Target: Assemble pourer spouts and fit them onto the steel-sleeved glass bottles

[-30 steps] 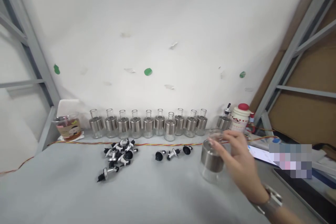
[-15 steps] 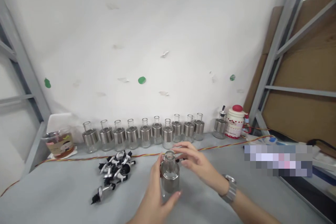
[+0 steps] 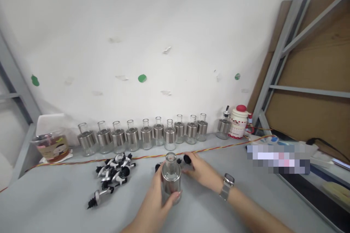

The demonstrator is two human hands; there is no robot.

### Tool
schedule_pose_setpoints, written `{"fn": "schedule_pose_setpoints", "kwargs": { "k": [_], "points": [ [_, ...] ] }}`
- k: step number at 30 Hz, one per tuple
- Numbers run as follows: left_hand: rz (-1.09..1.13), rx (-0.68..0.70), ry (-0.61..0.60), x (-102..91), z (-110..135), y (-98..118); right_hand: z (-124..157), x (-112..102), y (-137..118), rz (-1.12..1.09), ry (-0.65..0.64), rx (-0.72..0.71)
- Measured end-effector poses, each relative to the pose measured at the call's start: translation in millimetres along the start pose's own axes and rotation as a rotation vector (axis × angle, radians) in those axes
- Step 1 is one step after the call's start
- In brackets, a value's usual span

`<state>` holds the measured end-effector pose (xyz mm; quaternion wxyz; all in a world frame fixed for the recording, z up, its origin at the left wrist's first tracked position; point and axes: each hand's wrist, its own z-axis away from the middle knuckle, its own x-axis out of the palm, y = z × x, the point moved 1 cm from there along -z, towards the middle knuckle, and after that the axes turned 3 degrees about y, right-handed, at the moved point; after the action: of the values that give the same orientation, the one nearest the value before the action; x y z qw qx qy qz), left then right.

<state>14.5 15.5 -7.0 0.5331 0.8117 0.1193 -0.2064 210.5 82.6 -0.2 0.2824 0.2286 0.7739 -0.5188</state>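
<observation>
My left hand is wrapped around a glass bottle with a brushed-metal sleeve and an open, uncapped neck. The bottle is upright at the front middle of the table. Just to its right, my right hand has its fingers closed on a black-and-silver bottle pourer, of which mainly a round black part shows. Another black piece peeks out behind my left fingers, mostly hidden. To the left lies a pile of similar pourers, with a single pourer in front of it.
Several sleeved glass bottles stand in a row along the wall. At the right end are a bottle with a pourer fitted and a white-and-red canister. A cup of brown drink stands far left. A twisted red-yellow cord crosses the table.
My right hand has moved from beside the bottle's neck to the table behind and right of it, where its fingers close on a pourer. My left hand still holds the bottle. The view has shifted slightly.
</observation>
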Motion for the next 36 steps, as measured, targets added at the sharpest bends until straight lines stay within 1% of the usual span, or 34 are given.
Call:
{"fn": "schedule_pose_setpoints", "kwargs": {
  "k": [2, 4, 7, 9, 15, 17, 18, 22, 23, 25, 28, 31, 34, 36],
  "points": [
    [-0.003, 0.013, 0.002, -0.3, -0.4, 0.2, -0.2, -1.2, 2.6, 0.047, -0.002, 0.026],
    [-0.007, 0.01, 0.004, -0.5, -1.0, 0.6, -3.7, -4.9, 4.9, 0.036, -0.015, 0.06],
    [-0.017, -0.007, -0.003, -0.6, -1.6, 0.5, -8.9, -10.4, 5.6, -0.024, -0.02, 0.044],
    [-0.024, -0.003, -0.003, -0.4, -1.2, -0.3, -9.7, -12.2, 5.1, -0.04, -0.001, 0.034],
    [-0.018, 0.046, 0.018, 0.1, 0.8, -2.7, -9.4, -10.5, 4.6, -0.091, 0.044, 0.033],
    [-0.016, 0.046, 0.019, -0.1, 0.9, -2.2, -11.6, -11.4, 2.5, -0.217, 0.04, 0.038],
    [-0.013, 0.042, 0.017, -0.2, 0.8, -1.9, -12.8, -12.5, 0.5, -0.338, 0.025, 0.05],
    [0.005, 0.042, 0.0, 0.1, 0.5, -2.4, -13.3, -18.9, -12.6, -0.987, -0.097, 0.161],
    [0.007, 0.044, -0.009, 0.4, 0.5, -3.1, -12.2, -20.5, -16.8, -1.109, -0.122, 0.185],
    [0.01, 0.042, -0.024, 0.9, 0.5, -4.6, -9.4, -23.1, -25.4, -1.281, -0.143, 0.207],
    [0.015, 0.057, -0.046, 1.8, 0.8, -4.0, -4.5, -25.7, -39.5, -1.411, -0.143, 0.199],
    [0.026, 0.122, -0.12, 4.3, 1.0, 3.3, 1.5, -29.5, -57.2, -1.463, -0.136, 0.157],
    [0.066, 0.181, -0.175, 8.4, 1.3, 14.5, 10.3, -35.3, -76.6, -1.44, -0.146, 0.086],
    [0.091, 0.192, -0.19, 10.8, 1.6, 20.7, 17.2, -38.9, -87.2, -1.366, -0.174, 0.044]
  ]
}}
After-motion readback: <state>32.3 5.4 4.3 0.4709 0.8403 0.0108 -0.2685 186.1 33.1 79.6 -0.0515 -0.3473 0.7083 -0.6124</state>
